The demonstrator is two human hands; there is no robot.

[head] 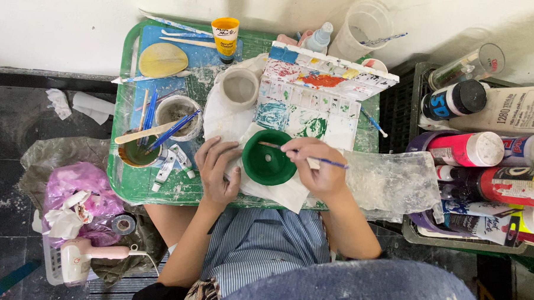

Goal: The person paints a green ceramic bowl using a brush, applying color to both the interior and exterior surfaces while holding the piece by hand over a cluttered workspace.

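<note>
Head view: your left hand (217, 172) lies flat, fingers spread loose, steadying the round glossy green-painted bowl (268, 162) by its left rim; it grips nothing. Your right hand (319, 166) is pinched round a thin blue-handled paintbrush (314, 159), bristle end inside the bowl, handle pointing right. The bowl sits on crumpled white paper towel (289, 195) near the front edge of the green plastic tray table (126, 189).

Just behind the bowl stands a white rectangular paint palette (307, 104), wells smeared green, blue and red, lid propped open. Left of that is an unpainted grey clay cup (239, 87). Farther left, two pots crammed with brushes (158, 128) crowd the tray; small white paint tubes (172, 164) lie beside your left hand. A yellow paint tube (225, 37) stands at the back.

To the right, crinkled clear plastic sheet (390, 184) touches your right wrist, and a black crate of paint bottles (479, 163) blocks that side. Room is tight on the tray; only the front strip shows bare.
</note>
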